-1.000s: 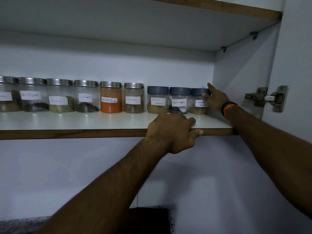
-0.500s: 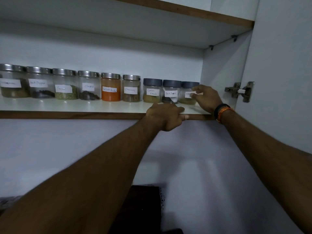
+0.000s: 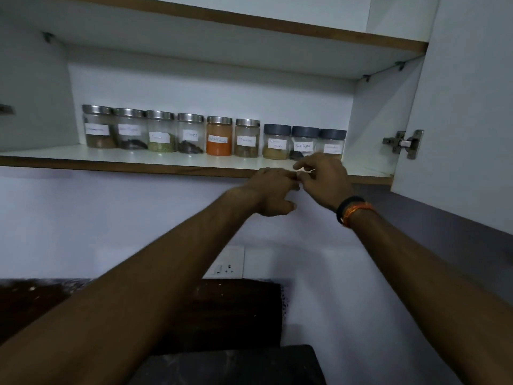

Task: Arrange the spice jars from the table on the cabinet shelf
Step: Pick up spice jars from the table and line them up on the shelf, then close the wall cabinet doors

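From the head camera we see nine spice jars (image 3: 219, 140) in one row at the back of the shelf (image 3: 172, 160), each with a white handwritten label: six have silver lids, the three at the right dark grey lids. The jar of orange powder (image 3: 219, 145) stands fifth from the left. Bare shelf runs in front of the row. Our left hand (image 3: 273, 191) and right hand (image 3: 323, 180) meet at the shelf's front edge, fingers loosely curled; whether they pinch anything, we cannot tell.
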The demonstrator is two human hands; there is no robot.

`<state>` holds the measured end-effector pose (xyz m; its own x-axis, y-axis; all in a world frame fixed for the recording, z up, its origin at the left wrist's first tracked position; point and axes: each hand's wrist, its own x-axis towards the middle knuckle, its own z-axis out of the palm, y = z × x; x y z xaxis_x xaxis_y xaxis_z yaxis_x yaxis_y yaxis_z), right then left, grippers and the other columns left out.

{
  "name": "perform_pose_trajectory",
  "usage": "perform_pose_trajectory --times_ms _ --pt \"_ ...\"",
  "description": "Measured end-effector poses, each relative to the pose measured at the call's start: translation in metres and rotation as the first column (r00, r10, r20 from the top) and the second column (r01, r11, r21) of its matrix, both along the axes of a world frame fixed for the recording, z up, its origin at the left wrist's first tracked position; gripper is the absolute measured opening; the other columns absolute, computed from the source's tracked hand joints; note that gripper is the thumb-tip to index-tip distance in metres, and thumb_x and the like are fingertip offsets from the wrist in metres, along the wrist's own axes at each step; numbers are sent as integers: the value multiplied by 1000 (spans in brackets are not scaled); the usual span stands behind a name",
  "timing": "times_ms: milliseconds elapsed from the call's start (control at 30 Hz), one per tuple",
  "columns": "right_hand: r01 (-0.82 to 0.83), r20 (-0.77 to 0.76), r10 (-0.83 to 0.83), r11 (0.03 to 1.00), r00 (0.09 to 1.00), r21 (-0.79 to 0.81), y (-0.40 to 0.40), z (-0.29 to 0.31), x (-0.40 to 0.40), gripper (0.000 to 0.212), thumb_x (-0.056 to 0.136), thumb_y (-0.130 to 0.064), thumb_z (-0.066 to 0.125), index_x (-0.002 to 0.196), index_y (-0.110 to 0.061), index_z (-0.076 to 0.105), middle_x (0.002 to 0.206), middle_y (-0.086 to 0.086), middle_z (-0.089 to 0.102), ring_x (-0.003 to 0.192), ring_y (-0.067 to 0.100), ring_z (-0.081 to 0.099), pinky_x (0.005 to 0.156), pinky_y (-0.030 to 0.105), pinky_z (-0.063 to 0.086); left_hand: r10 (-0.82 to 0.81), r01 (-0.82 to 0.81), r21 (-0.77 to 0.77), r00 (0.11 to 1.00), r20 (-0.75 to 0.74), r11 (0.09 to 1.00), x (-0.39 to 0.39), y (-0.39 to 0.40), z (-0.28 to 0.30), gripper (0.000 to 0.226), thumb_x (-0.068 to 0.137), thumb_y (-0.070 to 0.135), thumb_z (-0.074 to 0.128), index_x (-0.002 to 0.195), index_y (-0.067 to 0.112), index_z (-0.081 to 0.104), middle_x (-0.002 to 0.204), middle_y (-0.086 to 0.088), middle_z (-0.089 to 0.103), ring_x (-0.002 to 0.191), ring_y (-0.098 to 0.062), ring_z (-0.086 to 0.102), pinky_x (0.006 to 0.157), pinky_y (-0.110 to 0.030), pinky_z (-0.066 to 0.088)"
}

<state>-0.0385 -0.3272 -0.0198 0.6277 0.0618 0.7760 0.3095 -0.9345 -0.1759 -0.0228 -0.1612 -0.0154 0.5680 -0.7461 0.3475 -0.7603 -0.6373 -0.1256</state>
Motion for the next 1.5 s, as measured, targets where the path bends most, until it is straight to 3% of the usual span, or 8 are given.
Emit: perform_pose_trajectory --times_ms 133,333,667,933,1233,1400,1500 --pt "-87 44 90 994 995 -64 46 -8 -11 20 91 -11 61 103 -11 76 104 5 72 93 18 64 85 37 54 50 -50 -16 998 -37 999 -32 55 -7 51 96 38 60 143 21 50 149 -1 50 135 -19 47 112 -38 38" --pt "-287 121 294 955 948 -73 131 -1 -28 18 91 -10 61 102 -10 76 103 4 74 93 16 66 85 27 52 214 -214 -9 976 28 977 -71 136 0 39 96 40 59 131 21 63 136 3 63 124 -15 58 106 -35 45" --pt "-619 235 596 785 768 30 268 16 -57 16 91 -10 64 100 -10 77 100 1 74 93 12 64 86 33 54 474 -463 -102 865 163 880 -140 261 22 35 95 40 59 126 26 65 125 11 69 117 -15 62 106 -37 44" --pt "-762 288 736 646 612 -31 354 33 -83 15 92 -12 64 99 -12 77 98 -2 73 90 9 64 83 29 55 668 -598 -297 672 321 744 -201 347 33 32 92 42 57 114 23 71 114 1 73 109 -23 64 112 -40 34" --pt "-870 333 845 478 418 -121 458 68 -127 17 93 -18 64 106 -15 75 106 -2 72 92 4 60 85 24 54 826 -572 -597 347 445 562 -273 423 36 32 92 36 60 115 16 70 143 -7 56 139 -26 42 122 -44 18" --pt "-899 335 884 399 326 -180 502 86 -153 21 91 -19 63 110 -17 73 112 -3 69 100 9 62 89 30 54 906 -389 -822 95 413 415 -299 456 31 56 87 36 60 138 15 52 152 -16 39 138 -32 38 112 -45 32" --pt "-884 337 892 393 300 -254 523 97 -165 24 90 -19 62 112 -19 71 117 -3 65 107 14 61 91 26 50 962 -300 -914 81 262 274 -307 485 27 77 84 39 64 150 14 32 153 -15 32 137 -30 38 102 -41 42"
